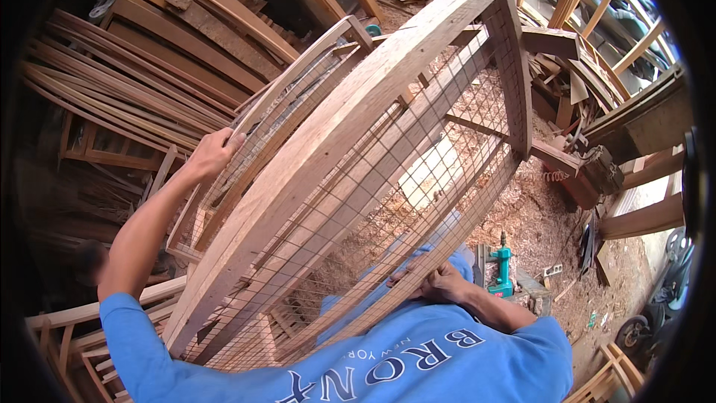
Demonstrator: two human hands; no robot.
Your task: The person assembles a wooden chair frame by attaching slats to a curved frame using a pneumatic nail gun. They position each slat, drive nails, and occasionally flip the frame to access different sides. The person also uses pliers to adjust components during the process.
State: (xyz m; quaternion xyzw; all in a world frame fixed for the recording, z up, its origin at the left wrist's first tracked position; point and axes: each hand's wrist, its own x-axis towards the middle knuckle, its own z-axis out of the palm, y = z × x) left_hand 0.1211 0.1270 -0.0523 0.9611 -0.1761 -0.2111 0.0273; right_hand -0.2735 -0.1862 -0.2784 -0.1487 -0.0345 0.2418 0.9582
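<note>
The left hand (pixel 216 155) gripped the side frame (pixel 322 46); the right hand (pixel 445 284) was curled by the near edge of the mesh frame (pixel 321 142), though one could not tell whether it grasped it; the mesh frame slanted between both hands, a green tool (pixel 503 272) right of the right hand; it looked heavy, stiff, best held by its thick wood, its mesh likelier to bend.

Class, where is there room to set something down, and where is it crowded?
Room: the shavings-strewn floor between the green tool and the right-hand beams. Crowded: the upper left, stacked with planks, and the middle, filled by the mesh frame.
</note>
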